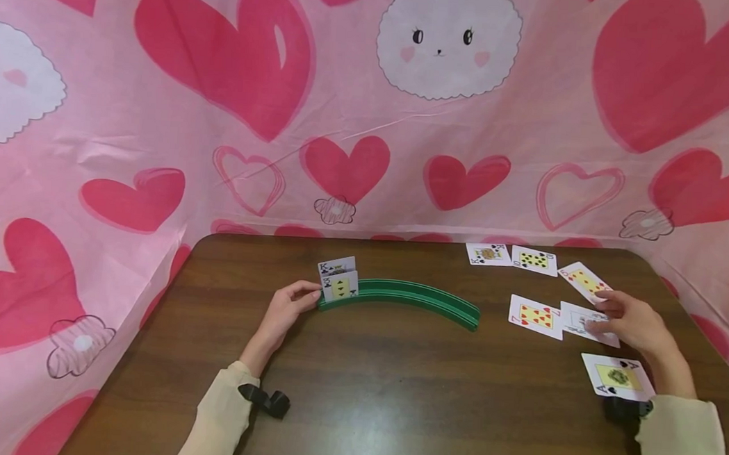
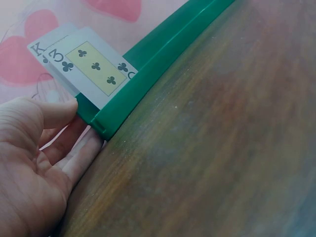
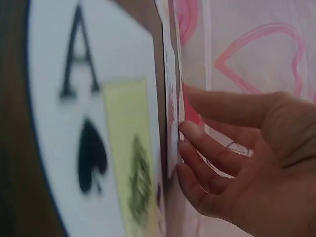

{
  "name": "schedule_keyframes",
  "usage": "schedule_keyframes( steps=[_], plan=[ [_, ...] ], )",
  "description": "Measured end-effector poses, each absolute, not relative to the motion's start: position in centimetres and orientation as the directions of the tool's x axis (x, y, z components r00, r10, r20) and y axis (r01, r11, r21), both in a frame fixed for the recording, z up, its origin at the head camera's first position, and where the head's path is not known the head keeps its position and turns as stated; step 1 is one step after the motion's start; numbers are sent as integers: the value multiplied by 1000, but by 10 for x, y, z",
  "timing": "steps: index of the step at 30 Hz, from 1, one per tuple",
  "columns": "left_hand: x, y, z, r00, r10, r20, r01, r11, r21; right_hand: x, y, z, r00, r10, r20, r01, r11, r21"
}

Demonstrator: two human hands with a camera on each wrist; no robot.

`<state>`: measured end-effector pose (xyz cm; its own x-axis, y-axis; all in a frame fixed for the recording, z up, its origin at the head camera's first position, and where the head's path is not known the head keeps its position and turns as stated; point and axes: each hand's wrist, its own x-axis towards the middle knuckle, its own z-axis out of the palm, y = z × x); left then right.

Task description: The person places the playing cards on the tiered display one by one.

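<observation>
A curved green card holder (image 1: 419,295) stands on the table, and my left hand (image 1: 284,309) pinches its left end between thumb and fingers. In its slots near that end stand a three of clubs (image 2: 94,66) and, partly hidden behind it, a black king (image 1: 336,263). Over at the right, the fingertips of my right hand (image 1: 634,324) touch down on a mostly white face card (image 1: 575,320), partly covering it. The thumb side of that hand lies by a red number card (image 1: 582,281). No card appears lifted in its fingers.
Face up around the right hand lie a seven of hearts (image 1: 536,316), an ace of spades (image 1: 618,377), a black ten (image 1: 534,260) and a king (image 1: 488,254). A pink heart-patterned cloth (image 1: 408,126) hangs behind the wooden table (image 1: 429,398).
</observation>
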<state>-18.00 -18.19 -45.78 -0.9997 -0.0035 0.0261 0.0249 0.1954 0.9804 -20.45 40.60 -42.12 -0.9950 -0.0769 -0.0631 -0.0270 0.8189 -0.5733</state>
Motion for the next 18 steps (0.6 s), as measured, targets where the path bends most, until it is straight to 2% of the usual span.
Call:
schedule_keyframes(
  steps=[5, 18],
  plan=[
    [-181, -182, -457, -1000, -6, 13, 11, 184, 983, -206, 408, -418, -986, -140, -92, -86, 895, -438],
    [-169, -175, -437, -1000, 17, 13, 16, 169, 985, -201, 412, -416, -975, -65, -211, 29, 911, -412]
  ],
)
